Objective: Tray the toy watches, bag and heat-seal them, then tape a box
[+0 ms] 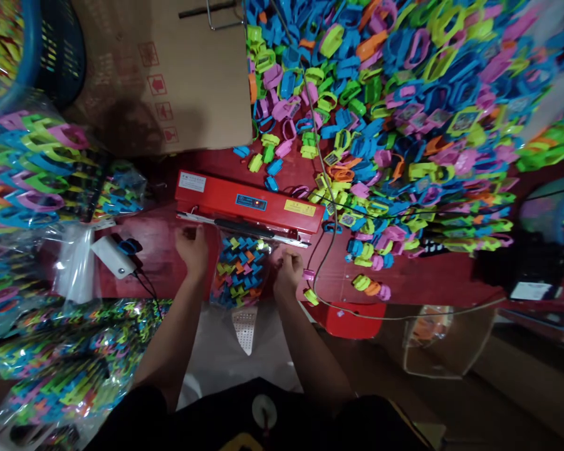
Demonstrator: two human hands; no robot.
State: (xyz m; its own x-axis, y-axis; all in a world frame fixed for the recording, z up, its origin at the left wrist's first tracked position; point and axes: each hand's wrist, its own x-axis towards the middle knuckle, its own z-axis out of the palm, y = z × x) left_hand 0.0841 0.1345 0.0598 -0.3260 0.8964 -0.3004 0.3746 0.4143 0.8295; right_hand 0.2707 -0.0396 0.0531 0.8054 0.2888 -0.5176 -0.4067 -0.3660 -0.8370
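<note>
In the head view, a clear bag (pixel 240 275) packed with blue, orange, yellow and pink pieces lies between the two hands, its upper end at the dark-gripped bar (pixel 244 229) along the near side of a red sealing machine (pixel 216 190). The left hand (pixel 192 250) is just below the bar's left end, fingers curled in; whether they grip anything, I cannot tell. The right hand (pixel 289 270) is beside the bag's upper right corner, fingertips drawn together; whether film is pinched between them is unclear.

The machine sits on a red surface (pixel 418 277). Beyond it stands a cardboard box (pixel 207 81), and to the right spreads a large heap of coloured plastic bands (pixel 404 119). To the left lie a white device (pixel 113 258) and filled clear bags (pixel 42 169), near a blue basket (pixel 59 50).
</note>
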